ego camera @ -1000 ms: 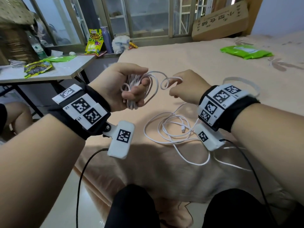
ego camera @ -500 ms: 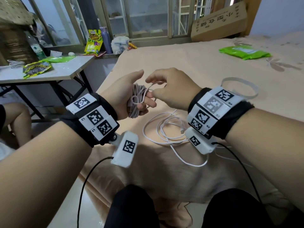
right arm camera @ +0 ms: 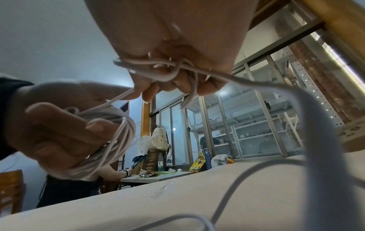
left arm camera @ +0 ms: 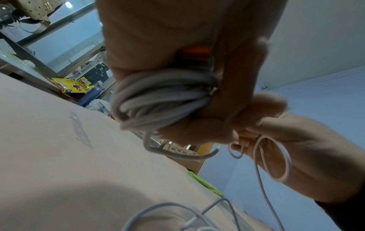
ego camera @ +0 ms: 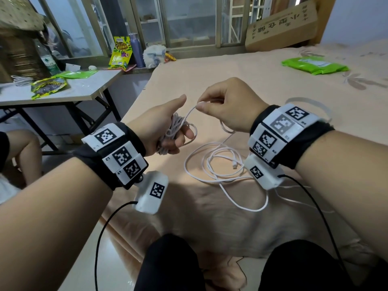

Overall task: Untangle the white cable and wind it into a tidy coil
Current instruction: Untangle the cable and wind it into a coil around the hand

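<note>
Above the bed's near edge my left hand (ego camera: 168,131) grips a bundle of wound white cable (ego camera: 175,128), the loops lying across its palm under curled fingers. The same coil (left arm camera: 162,96) fills the left wrist view. One strand runs up from it to my right hand (ego camera: 220,106), which pinches the cable between thumb and fingertips just to the right. In the right wrist view the strand (right arm camera: 158,70) crosses under my right fingers. The loose remainder of the cable (ego camera: 218,164) lies in tangled loops on the sheet below my right wrist, its plug end (ego camera: 235,164) showing.
The peach bed sheet (ego camera: 231,76) stretches ahead, with a green packet (ego camera: 312,65) at the far right and a cardboard box (ego camera: 283,24) by the window. A folding table (ego camera: 84,89) with snack bags and a bottle stands left. Another person's knee (ego camera: 23,148) shows at far left.
My right hand has lifted up and right, drawing a strand away from the bundle. The left hand dropped slightly and keeps its hold on the coil.
</note>
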`<action>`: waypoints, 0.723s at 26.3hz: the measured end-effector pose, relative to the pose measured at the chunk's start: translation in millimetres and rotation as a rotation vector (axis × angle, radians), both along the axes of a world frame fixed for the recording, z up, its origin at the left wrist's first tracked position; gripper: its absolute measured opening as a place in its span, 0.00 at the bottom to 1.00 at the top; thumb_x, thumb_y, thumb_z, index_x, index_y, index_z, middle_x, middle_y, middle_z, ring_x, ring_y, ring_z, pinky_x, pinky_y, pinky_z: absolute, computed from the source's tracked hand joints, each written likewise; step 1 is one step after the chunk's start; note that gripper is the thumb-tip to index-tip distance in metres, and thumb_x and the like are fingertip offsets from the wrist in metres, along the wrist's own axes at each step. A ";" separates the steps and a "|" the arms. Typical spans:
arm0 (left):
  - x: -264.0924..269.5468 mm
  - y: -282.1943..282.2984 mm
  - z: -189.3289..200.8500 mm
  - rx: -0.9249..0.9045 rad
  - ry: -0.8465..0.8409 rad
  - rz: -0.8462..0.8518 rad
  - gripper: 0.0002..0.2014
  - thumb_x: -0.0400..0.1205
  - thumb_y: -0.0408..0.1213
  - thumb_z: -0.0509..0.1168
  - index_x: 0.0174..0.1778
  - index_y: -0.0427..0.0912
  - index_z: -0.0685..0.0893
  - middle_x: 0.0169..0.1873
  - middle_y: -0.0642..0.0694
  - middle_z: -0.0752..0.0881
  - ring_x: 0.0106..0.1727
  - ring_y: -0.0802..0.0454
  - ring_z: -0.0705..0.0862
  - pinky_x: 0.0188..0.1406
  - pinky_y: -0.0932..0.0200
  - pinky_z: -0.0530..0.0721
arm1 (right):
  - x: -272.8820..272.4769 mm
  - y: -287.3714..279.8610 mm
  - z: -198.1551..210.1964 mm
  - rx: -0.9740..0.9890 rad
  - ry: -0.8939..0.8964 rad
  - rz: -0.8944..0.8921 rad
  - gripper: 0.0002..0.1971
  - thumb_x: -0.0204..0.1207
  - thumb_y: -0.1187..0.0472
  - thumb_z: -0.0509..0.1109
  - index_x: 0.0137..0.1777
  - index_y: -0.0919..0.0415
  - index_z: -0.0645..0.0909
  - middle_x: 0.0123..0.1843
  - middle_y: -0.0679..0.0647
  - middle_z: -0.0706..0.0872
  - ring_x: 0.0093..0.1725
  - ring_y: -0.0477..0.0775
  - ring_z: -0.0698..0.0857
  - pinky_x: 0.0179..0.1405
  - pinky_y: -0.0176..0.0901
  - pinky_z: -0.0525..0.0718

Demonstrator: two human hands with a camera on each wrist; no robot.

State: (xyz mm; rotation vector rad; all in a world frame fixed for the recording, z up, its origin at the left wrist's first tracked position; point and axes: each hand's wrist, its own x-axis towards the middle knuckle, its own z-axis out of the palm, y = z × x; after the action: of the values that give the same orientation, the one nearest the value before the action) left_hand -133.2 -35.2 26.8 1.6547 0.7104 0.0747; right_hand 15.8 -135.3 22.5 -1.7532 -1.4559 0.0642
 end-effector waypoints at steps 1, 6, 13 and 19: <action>0.2 -0.6 0.8 0.024 0.009 0.003 0.40 0.83 0.67 0.44 0.29 0.33 0.81 0.11 0.42 0.73 0.09 0.52 0.61 0.20 0.62 0.70 | 0.8 0.7 1.0 0.029 0.000 -0.005 0.05 0.75 0.58 0.73 0.43 0.58 0.90 0.37 0.49 0.88 0.42 0.52 0.86 0.50 0.47 0.84; -1.4 2.6 2.3 0.043 0.047 -0.014 0.43 0.80 0.71 0.41 0.29 0.33 0.79 0.10 0.44 0.69 0.09 0.52 0.61 0.22 0.60 0.71 | 9.3 2.0 7.6 0.149 0.061 -0.098 0.07 0.76 0.57 0.72 0.43 0.59 0.90 0.30 0.43 0.83 0.29 0.40 0.78 0.38 0.36 0.74; -4.5 0.2 1.7 -0.022 0.051 -0.233 0.34 0.75 0.69 0.54 0.29 0.36 0.77 0.11 0.45 0.68 0.08 0.55 0.59 0.22 0.60 0.74 | 11.9 3.3 1.3 0.006 0.057 -0.173 0.04 0.77 0.56 0.70 0.45 0.55 0.80 0.25 0.52 0.83 0.23 0.47 0.78 0.33 0.41 0.75; -14.5 0.1 6.3 -0.187 -0.151 -0.410 0.16 0.82 0.41 0.58 0.28 0.40 0.76 0.11 0.48 0.69 0.08 0.59 0.62 0.23 0.61 0.77 | 14.4 7.0 -2.3 -0.066 0.079 -0.052 0.04 0.76 0.59 0.72 0.40 0.53 0.83 0.32 0.51 0.84 0.38 0.66 0.84 0.42 0.54 0.84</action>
State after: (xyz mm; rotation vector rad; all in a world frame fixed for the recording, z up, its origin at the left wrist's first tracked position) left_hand -147.7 -35.1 33.0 1.5646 0.2471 -0.1547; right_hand 30.3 -128.3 20.2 -1.8209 -1.3646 0.1538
